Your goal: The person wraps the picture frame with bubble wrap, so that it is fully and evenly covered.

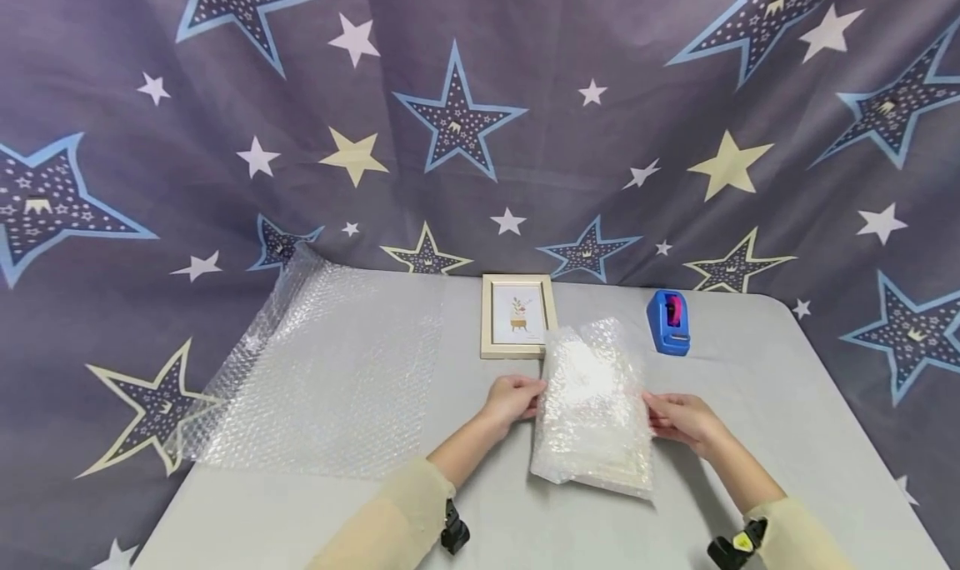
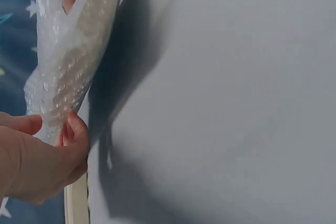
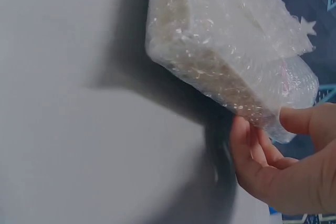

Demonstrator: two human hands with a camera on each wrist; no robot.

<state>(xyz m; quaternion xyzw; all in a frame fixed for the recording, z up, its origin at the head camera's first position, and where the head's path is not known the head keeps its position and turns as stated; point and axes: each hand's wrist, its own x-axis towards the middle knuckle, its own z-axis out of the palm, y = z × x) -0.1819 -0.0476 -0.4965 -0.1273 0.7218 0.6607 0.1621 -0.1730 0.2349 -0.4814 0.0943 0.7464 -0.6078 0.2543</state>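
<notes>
A bubble-wrapped picture frame [image 1: 592, 412] is held over the table, its pale frame edge showing through the plastic in the right wrist view. My left hand [image 1: 514, 402] pinches its left side between thumb and fingers. On the opposite side, my right hand [image 1: 684, 420] pinches the wrapped edge [image 3: 220, 77] the same way. Loose bubble wrap sticks out past the frame's far end. Shadow lies on the table under the package in both wrist views. Just behind it, an unwrapped gold picture frame [image 1: 519, 352] with a small plant print lies on the table, partly overlapped by the package.
A large sheet of bubble wrap [image 1: 337, 387] spreads over the table's left part and hangs past its edge. The blue tape dispenser [image 1: 667, 323] with a pink roll stands at the back right. A star-patterned curtain [image 1: 600, 170] closes off the back.
</notes>
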